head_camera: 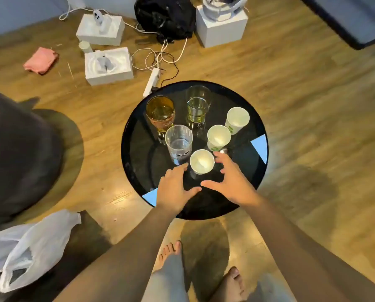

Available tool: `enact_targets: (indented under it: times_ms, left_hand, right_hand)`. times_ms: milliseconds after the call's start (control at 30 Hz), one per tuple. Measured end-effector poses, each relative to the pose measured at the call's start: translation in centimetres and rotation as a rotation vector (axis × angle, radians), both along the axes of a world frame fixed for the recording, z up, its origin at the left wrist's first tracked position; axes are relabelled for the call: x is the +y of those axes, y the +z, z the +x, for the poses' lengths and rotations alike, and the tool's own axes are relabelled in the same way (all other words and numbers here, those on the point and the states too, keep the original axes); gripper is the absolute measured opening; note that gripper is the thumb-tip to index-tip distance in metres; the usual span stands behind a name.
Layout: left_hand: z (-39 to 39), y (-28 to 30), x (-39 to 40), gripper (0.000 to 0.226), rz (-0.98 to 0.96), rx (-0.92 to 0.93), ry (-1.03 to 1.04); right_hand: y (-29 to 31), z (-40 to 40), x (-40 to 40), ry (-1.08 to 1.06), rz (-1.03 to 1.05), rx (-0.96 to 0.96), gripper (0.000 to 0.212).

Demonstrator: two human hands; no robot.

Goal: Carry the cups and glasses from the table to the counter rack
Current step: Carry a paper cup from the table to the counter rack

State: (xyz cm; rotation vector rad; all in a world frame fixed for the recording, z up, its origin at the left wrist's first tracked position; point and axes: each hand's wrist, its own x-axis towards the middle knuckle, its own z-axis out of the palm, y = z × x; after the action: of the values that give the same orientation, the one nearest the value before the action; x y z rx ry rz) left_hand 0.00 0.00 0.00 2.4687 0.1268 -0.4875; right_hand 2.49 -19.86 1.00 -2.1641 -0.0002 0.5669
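Wooden flooring surrounds a round black glass table (138, 182), and on it stand three white paper cups and four glasses, none lifted yet; no counter rack is in view. Nearest the person, just inside the table's near edge, sits the closest paper cup (202, 161), with the left hand (175, 188) on one side and the right hand (232, 182) on the other, both with fingers spread and holding nothing, thumbs nearly meeting below the cup. Whether any fingertip already touches the cup wall I cannot tell. A clear glass (179, 142) stands just beside the cup toward the left edge, and a second paper cup (218, 137) just behind it, so the grip probably wants to close low and from the sides, lightly (paper walls give under a squeeze), then rise straight up before moving away, to avoid knocking the neighbours. Further back stand an amber glass (160, 113), a green-tinted glass (197, 110) with another glass (198, 92) behind it at the far edge, and a third paper cup (237, 119) toward the right edge; heavier glasses likely deserve one hand each
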Motion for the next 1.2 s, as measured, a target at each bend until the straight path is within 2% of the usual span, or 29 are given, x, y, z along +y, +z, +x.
enact_targets:
  times_ms: [100, 267, 433, 600, 700, 833, 967, 1100, 1200]
  left_hand:
    - [0.9, -1.8, -1.4, 0.081, -0.117, -0.082, 0.082]
    - [2.2, -2.8, -2.7, 0.071, -0.183, -0.074, 0.129]
    - [1.4, 2.1, -3.1, 0.065, -0.417, -0.123, 0.178]
    - [3.4, 14.1, -4.0, 0.065, -0.577, -0.212, 0.089]
    - [6.0, 23.9, -5.1, 0.062, -0.611, -0.3, 0.034]
    - [10.1, 38.2, -6.4, 0.061, -0.655, -0.398, -0.067]
    - [13.4, 50.5, -8.4, 0.066, -0.719, -0.516, -0.164]
    - [15.2, 59.1, -10.5, 0.063, -0.791, -0.66, -0.203]
    - [15.6, 62.9, -12.0, 0.059, -0.827, -0.712, -0.251]
  right_hand:
    - [-1.6, 0.6, 1.2, -0.006, 0.043, -0.036, 0.091]
    - [-2.6, 1.1, 2.0, -0.097, 0.11, -0.058, 0.073]
    - [3.2, 0.8, 1.5, -0.146, 0.139, -0.113, 0.066]
    - [16.2, 1.8, 0.4, -0.195, 0.152, -0.243, 0.062]
    - [25.8, 3.5, -0.5, -0.243, 0.162, -0.319, 0.067]
    - [39.6, 6.7, -2.0, -0.314, 0.237, -0.433, 0.065]
    - [52.4, 9.0, -4.2, -0.285, 0.203, -0.636, 0.066]
    - [61.7, 9.1, -5.8, -0.301, 0.183, -0.801, 0.054]
    - [65.8, 8.3, -6.9, -0.328, 0.159, -0.864, 0.052]
